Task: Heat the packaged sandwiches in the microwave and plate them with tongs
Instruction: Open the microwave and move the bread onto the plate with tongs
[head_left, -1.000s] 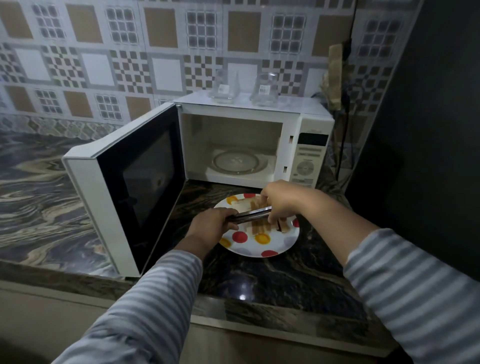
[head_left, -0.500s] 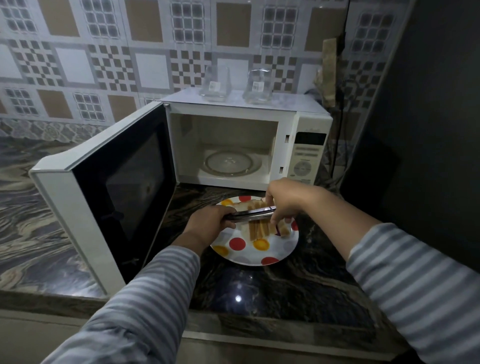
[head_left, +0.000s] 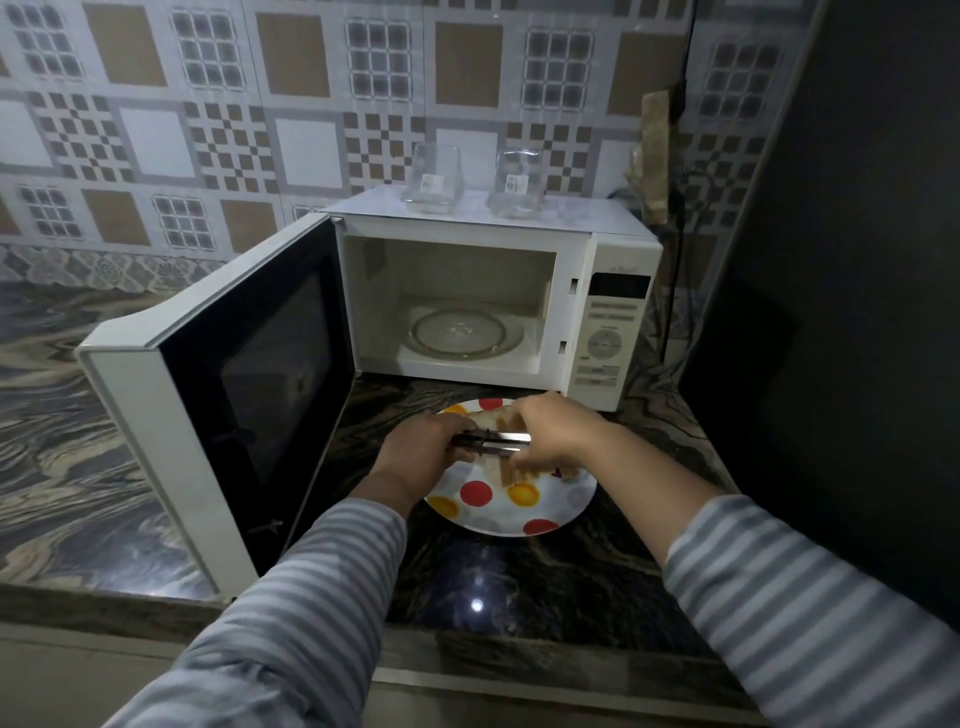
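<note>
The head view looks down on a dark marble counter (head_left: 519, 587) where a spotted plate (head_left: 511, 512) sits just in front of a white microwave (head_left: 597, 291). The microwave door (head_left: 249, 384) hangs wide open, and the glass turntable (head_left: 460, 332) inside is bare. Two clear glass containers (head_left: 434, 179) stand on top of the oven.

The left hand (head_left: 423, 452) grips the handle end of the metal tongs (head_left: 493, 441), which lie across the plate above the food. The right hand (head_left: 550, 439) reaches over the far end of the tongs, its fingers curled down onto the sandwiches (head_left: 506, 473). Whether it pinches a piece or only steadies it cannot be told, since the hand hides the contact.

The sandwiches lie on the plate under and beside the tong tips, so the food is already within the grip's reach. The step appears to be the plating itself, setting the pieces in order. To do it well, the person should likely keep the tongs level and squeeze lightly, so the bread is not crushed, and keep the pieces away from the rim.
</note>
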